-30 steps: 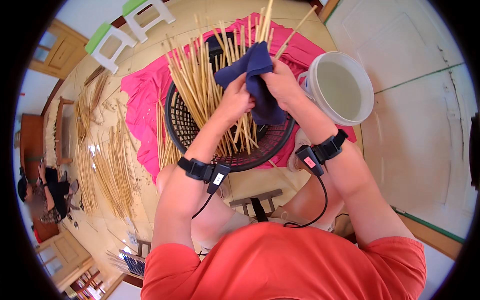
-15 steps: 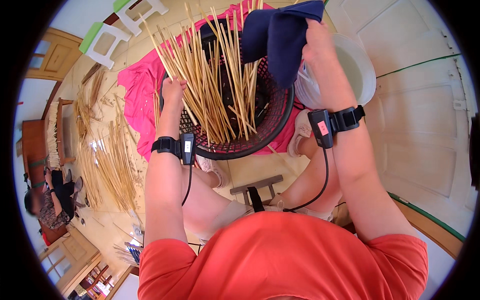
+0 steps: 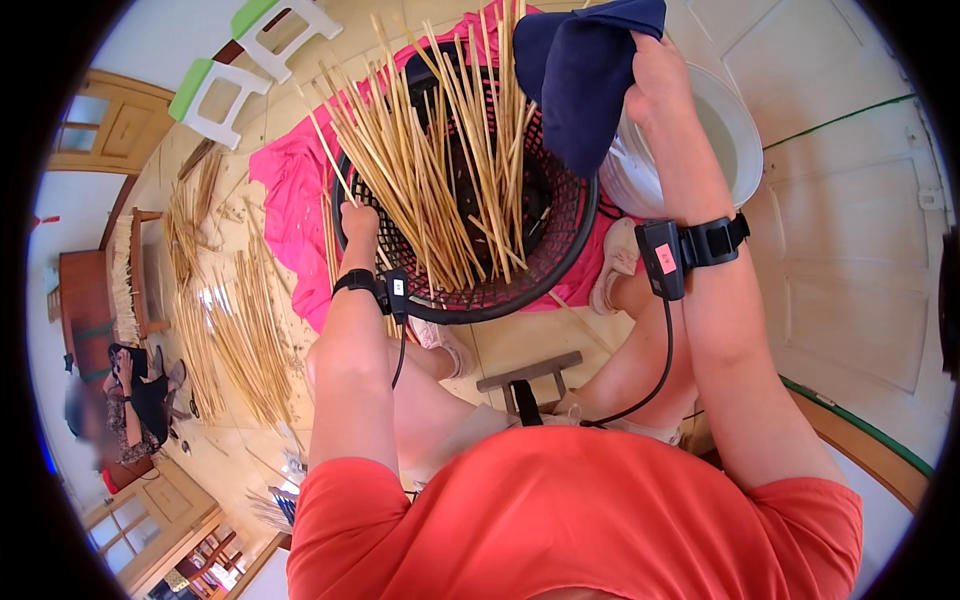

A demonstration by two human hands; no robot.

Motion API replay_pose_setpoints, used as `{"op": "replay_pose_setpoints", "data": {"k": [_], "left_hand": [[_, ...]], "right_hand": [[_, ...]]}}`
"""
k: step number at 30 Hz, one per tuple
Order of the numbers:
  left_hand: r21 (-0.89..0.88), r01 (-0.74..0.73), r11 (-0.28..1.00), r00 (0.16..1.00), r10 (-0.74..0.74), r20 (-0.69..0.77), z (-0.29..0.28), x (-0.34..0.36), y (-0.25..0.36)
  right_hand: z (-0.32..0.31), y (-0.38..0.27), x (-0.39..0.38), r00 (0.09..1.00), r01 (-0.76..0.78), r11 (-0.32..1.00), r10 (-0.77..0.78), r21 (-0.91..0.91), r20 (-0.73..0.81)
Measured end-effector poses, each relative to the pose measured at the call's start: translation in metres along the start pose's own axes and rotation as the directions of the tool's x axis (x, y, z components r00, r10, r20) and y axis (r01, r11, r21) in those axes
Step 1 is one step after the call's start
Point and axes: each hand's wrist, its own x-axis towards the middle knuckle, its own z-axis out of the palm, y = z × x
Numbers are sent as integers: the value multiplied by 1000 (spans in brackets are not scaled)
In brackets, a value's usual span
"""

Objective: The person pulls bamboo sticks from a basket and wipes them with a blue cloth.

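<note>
My left hand (image 3: 361,222) is closed around one long thin stick (image 3: 330,150), beside the left rim of a black mesh basket (image 3: 540,283). The stick slants up and away from my fist, apart from the others. Several straw-coloured sticks (image 3: 415,190) lean inside the basket, their lower ends toward me. My right hand (image 3: 660,82) grips a navy blue cloth (image 3: 592,85), which hangs in folds over the basket's far right rim. The cloth hides part of that rim.
A white bucket (image 3: 742,150) of cloudy liquid stands right of the basket. Pink fabric (image 3: 290,215) lies beneath it. More sticks (image 3: 245,340) spread over the tiled floor at left. Green-topped stools (image 3: 215,100), a seated person (image 3: 135,400) and a white door (image 3: 850,250) surround the area.
My left hand has come nearer to me along the basket's left side, and the stick in it now stands apart from the bunch. The right hand still holds the cloth; the whole view has shifted slightly.
</note>
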Motion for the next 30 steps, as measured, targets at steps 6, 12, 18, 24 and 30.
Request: {"op": "replay_pose_setpoints", "data": {"k": [6,12,18,24,30], "left_hand": [[236,93,967,978,-134,163,5,-16,5],[536,8,844,1000,2,-19,9,-71,54],[587,-590,554,790,547,278,36,-102,69],[477,-711,517,610,115,784,104,-122,24],[499,-552,668,680,14,733,119,-179,15]], "right_hand": [[1,-14,-9,1000,-2,998,2,57,4],[-11,-15,0,995,38,996,-45,80,84],[-16,-20,-4,987,66,993,-79,94,141],[-20,-21,-2,984,-5,995,-13,101,175],[-29,-17,3,975,-38,991,8,130,223]]}}
